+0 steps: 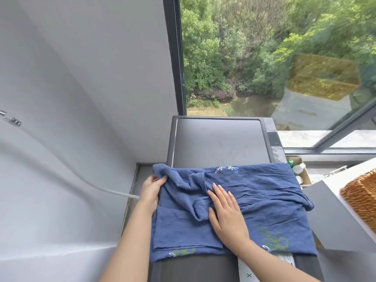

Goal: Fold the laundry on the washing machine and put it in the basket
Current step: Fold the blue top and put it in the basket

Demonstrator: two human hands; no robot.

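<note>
Lying flat mid-cloth, palm down, fingers straight and together: right hand (225, 214), pressing down on blue crinkled cotton garment with embroidered white and green flowers (264, 200). Pinning, not pinching anything. Curling round bunched left edge of same garment: left hand (151, 188), thumb on top, holding a fold of fabric at the far-left corner.

Spreading across near half of dark grey top-loading washing machine lid (219, 143): garment, long axis running left to right, one layer already turned over at the near left, rumpled ridge running between the two hands. Far half of lid showing bare. Hanging slightly over the left and right edges of the machine.

Sitting at far right edge, on a white ledge, well apart from the garment: woven wicker basket (362, 196), only partly in view. Nearer to right hand than left. Open cardboard box with bottles (299, 169) standing between machine and basket.

Judging step: folding not yet finished, left side being drawn in. Coming move probably turning on left grip carrying its edge rightwards along the long axis, over the pinning right hand. Basket lying right of both hands, so later transfer going that way. Risking: thin cloth slipping off the left edge.
</note>
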